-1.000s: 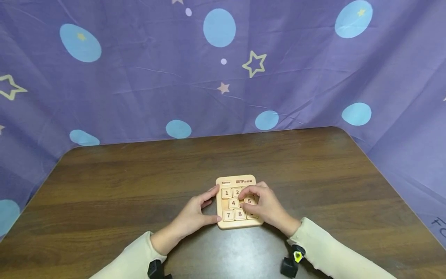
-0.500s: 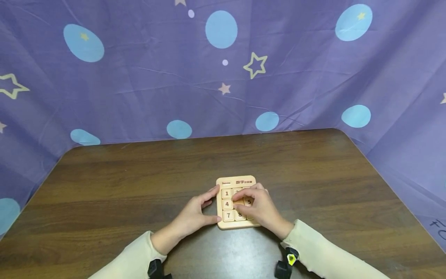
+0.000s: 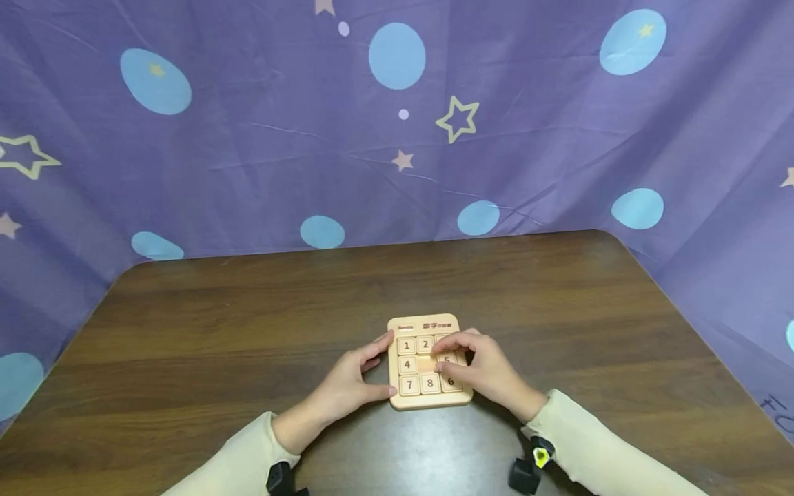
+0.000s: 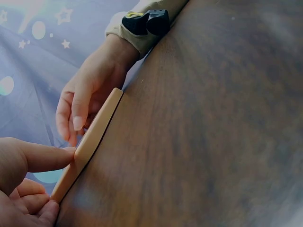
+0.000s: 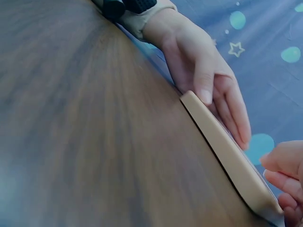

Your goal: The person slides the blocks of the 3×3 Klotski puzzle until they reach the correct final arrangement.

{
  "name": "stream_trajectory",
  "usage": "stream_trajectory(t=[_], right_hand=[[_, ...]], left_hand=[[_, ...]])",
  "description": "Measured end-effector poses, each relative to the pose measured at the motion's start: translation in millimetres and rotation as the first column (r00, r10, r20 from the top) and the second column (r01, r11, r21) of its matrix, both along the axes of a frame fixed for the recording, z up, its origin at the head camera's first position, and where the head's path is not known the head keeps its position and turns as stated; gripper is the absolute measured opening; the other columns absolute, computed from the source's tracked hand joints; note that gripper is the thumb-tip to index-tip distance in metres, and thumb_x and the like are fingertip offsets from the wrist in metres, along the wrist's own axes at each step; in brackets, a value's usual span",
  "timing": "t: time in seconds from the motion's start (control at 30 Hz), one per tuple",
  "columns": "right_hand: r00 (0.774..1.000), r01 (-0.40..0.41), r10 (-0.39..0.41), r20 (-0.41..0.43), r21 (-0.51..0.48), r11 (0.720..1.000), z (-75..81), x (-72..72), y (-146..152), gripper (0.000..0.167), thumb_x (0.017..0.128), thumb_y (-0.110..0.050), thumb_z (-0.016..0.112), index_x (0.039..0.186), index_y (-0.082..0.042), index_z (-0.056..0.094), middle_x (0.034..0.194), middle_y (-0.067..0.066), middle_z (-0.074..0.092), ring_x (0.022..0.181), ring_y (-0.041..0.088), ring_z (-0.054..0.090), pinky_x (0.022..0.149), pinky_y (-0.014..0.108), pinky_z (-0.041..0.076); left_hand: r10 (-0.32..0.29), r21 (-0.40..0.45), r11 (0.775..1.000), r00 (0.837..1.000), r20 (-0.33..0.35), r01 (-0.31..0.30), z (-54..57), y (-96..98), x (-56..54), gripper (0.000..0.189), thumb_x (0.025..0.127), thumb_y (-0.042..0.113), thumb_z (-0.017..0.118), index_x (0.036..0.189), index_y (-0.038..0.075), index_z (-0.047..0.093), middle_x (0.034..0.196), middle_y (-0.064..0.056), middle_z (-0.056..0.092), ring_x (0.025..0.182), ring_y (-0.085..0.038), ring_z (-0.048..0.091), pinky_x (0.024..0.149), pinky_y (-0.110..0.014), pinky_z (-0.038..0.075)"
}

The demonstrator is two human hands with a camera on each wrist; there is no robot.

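A pale wooden number sliding puzzle [image 3: 398, 403] lies flat on the table. My left hand [image 3: 342, 386] rests at its left side, thumb near the lower corner and index finger higher up, both touching the edge. My right hand [image 3: 489, 365] is over its right side, the bent index finger and thumb spread apart beside tile 5 [image 3: 447, 359]. Whether they touch the tile, I cannot tell. Tile 4 [image 3: 406, 365] sits at the left of the middle row, with a bare slot [image 3: 426, 364] between it and tile 5. Tile 6 [image 3: 451, 383] is partly covered, and my fingers hide most of the upper right tile.
The brown wood-grain table [image 3: 248, 324] extends around the puzzle on every side. Behind it hangs a purple cloth [image 3: 260, 172] printed with stars and blue ovals. Black cameras are strapped at both wrists, over pale sleeves [image 3: 595, 441].
Tile 4 has slid left into the left column. My right hand went left with it, then came back right towards tile 5, uncovering the middle slot. My left hand stays at the puzzle's edge.
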State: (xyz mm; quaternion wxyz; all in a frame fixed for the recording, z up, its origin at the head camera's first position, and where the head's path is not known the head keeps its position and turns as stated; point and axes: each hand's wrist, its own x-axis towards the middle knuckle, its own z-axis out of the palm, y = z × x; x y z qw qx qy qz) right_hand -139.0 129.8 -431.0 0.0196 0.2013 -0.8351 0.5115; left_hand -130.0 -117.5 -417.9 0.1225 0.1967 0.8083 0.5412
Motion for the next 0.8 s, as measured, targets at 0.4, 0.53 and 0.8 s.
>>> stream_trajectory(t=[0.4,0.53,0.8], right_hand=[[1.000,0.001,0.000,-0.023,0.049,0.999,-0.5,0.5,22.6,0.025,0.074,-0.007,0.077,0.097,-0.017,0.071,0.092,-0.007,0.066,0.085,0.012,0.055,0.079,0.026,0.047],[1.000,0.002,-0.001,-0.024,0.055,0.998,0.5,1.7,24.2,0.027,0.073,-0.006,0.076,0.097,-0.017,0.071,0.091,-0.008,0.065,0.086,0.011,0.055,0.079,0.025,0.048],[0.999,0.010,-0.007,-0.050,0.060,0.998,0.1,2.1,29.7,0.027,0.072,-0.003,0.076,0.097,-0.013,0.071,0.090,-0.007,0.066,0.084,0.010,0.055,0.077,0.024,0.049]], left_hand=[[-0.002,0.011,1.000,1.000,0.004,0.002,2.0,1.3,0.9,0.079,0.072,-0.001,0.076,0.140,-0.006,0.037,0.148,-0.019,0.034,0.136,-0.031,0.032,0.109,-0.042,0.036],[-0.009,0.012,1.000,1.000,0.005,0.009,2.9,0.3,0.7,0.079,0.072,0.000,0.076,0.140,-0.006,0.037,0.147,-0.020,0.034,0.136,-0.032,0.032,0.109,-0.043,0.035],[-0.005,0.009,1.000,1.000,0.009,0.005,4.5,0.5,0.6,0.079,0.072,0.000,0.076,0.140,-0.006,0.037,0.147,-0.020,0.035,0.136,-0.032,0.032,0.109,-0.044,0.035]])
